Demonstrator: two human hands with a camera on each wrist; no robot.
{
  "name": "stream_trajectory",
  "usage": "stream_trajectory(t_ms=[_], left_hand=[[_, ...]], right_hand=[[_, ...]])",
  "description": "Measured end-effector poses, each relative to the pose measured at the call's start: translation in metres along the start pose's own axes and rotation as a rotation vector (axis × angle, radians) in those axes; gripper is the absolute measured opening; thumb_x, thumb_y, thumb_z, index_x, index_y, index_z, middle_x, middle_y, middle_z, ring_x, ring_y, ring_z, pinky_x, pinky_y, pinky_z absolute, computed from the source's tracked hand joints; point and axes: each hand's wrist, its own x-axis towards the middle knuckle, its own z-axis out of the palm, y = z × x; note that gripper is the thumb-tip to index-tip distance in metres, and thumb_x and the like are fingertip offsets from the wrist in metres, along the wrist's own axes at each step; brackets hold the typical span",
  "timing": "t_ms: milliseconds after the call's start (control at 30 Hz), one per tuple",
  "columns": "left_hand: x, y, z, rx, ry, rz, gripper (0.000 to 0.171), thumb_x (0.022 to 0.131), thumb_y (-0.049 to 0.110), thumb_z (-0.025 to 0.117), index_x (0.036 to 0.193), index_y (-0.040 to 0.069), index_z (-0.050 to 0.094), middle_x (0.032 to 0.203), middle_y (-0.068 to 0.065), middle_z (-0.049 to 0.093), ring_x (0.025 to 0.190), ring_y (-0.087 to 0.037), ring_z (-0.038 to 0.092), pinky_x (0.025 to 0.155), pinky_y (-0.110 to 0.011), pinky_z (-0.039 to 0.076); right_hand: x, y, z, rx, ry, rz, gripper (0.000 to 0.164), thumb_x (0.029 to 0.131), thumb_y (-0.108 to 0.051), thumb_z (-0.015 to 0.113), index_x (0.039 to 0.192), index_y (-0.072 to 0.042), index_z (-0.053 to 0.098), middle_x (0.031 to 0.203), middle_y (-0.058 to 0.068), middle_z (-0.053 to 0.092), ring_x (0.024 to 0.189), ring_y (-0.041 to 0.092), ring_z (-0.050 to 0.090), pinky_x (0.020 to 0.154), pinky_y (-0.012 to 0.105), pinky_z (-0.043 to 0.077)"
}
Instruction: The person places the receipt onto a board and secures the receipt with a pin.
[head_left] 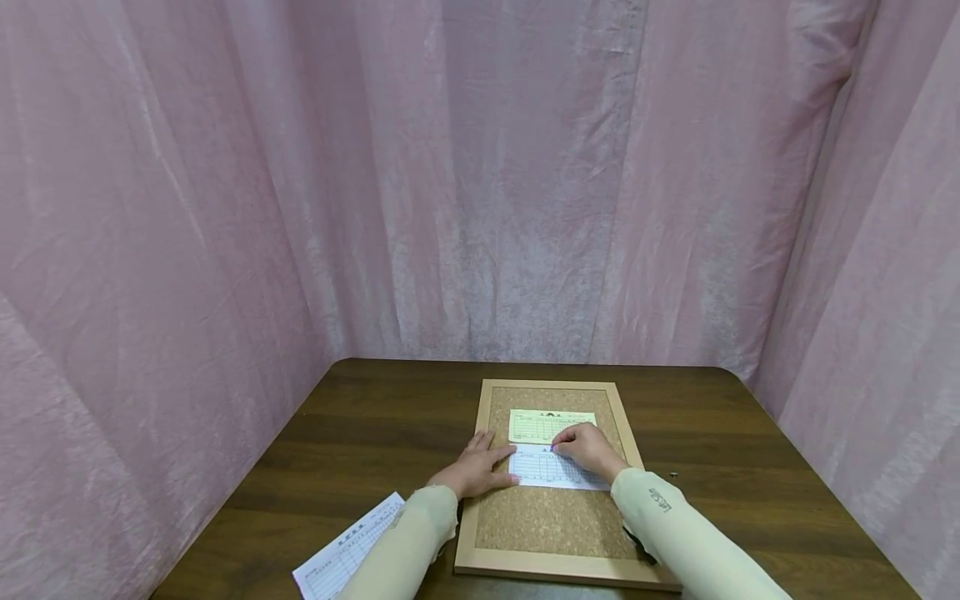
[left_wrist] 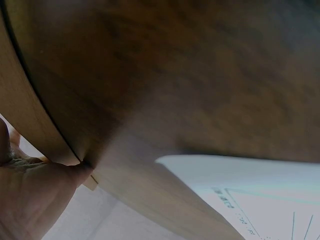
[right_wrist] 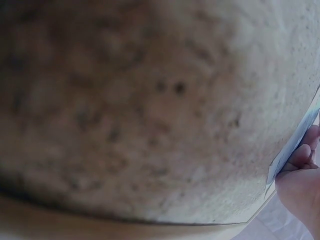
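Note:
A wood-framed corkboard [head_left: 555, 525] lies flat on the table. My right hand [head_left: 588, 452] pinches a small purple push pin [head_left: 552, 448] at the top edge of a white printed slip [head_left: 542, 471]. Directly above that slip, a pale yellow-green slip [head_left: 528, 427] lies on the cork. My left hand [head_left: 472, 469] rests spread over the board's left frame, its thumb and a finger touching the white slip's left edge. The right wrist view shows the fingers of the right hand [right_wrist: 302, 175] against the slip's edge; the pin is hidden there.
Another white printed slip [head_left: 348, 554] lies on the brown table [head_left: 360, 433] beside the left forearm, partly covered by the sleeve. A tiny dark object [head_left: 673, 474] sits right of the board. Pink curtains [head_left: 525, 208] surround the table.

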Motion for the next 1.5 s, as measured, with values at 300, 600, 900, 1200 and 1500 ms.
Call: stream_trajectory(t_ms=[300,600,900,1200,1500], left_hand=[[-0.0002,-0.0007,0.0012,-0.002,0.005,-0.008,0.067,0.090,0.052,0.067,0.149,0.024,0.049,0.163,-0.018,0.016,0.151,-0.035,0.006,0.113,-0.061,0.020],[-0.0001,-0.0009,0.0016,-0.007,0.007,-0.007,0.067,0.090,0.052,0.067,0.149,0.024,0.049,0.163,-0.018,0.017,0.151,-0.035,0.006,0.113,-0.062,0.020],[0.0002,-0.0009,0.0014,-0.018,-0.001,-0.015,0.068,0.090,0.052,0.067,0.149,0.025,0.048,0.164,-0.016,0.015,0.151,-0.034,0.004,0.113,-0.062,0.020],[-0.0010,0.0002,0.0003,-0.023,0.002,-0.010,0.067,0.090,0.050,0.068,0.149,0.023,0.049,0.163,-0.017,0.015,0.151,-0.035,0.005,0.113,-0.063,0.020],[-0.0002,0.0000,0.0011,-0.005,0.006,-0.001,0.066,0.091,0.050,0.067,0.148,0.023,0.050,0.163,-0.017,0.016,0.151,-0.035,0.006,0.113,-0.062,0.020]], right_hand=[[-0.0026,-0.0021,0.0010,-0.003,0.002,-0.019,0.007,0.089,-0.007,0.073,0.084,-0.009,0.077,0.084,-0.001,0.070,0.074,0.013,0.058,0.072,0.034,0.048],[-0.0013,-0.0008,0.0027,-0.008,0.007,-0.015,0.007,0.089,-0.008,0.073,0.083,-0.009,0.076,0.084,-0.002,0.070,0.075,0.012,0.058,0.072,0.034,0.048],[0.0003,-0.0008,0.0030,0.003,0.001,-0.011,0.008,0.088,-0.007,0.073,0.083,-0.011,0.077,0.084,-0.002,0.070,0.074,0.013,0.058,0.071,0.033,0.047],[-0.0005,-0.0019,0.0023,0.002,0.002,-0.009,0.009,0.088,-0.006,0.073,0.080,-0.010,0.076,0.082,-0.002,0.069,0.073,0.013,0.057,0.070,0.032,0.047],[-0.0029,-0.0021,0.0005,-0.039,0.000,-0.049,0.009,0.089,-0.005,0.072,0.083,-0.010,0.077,0.085,-0.002,0.070,0.076,0.012,0.058,0.072,0.034,0.048]])
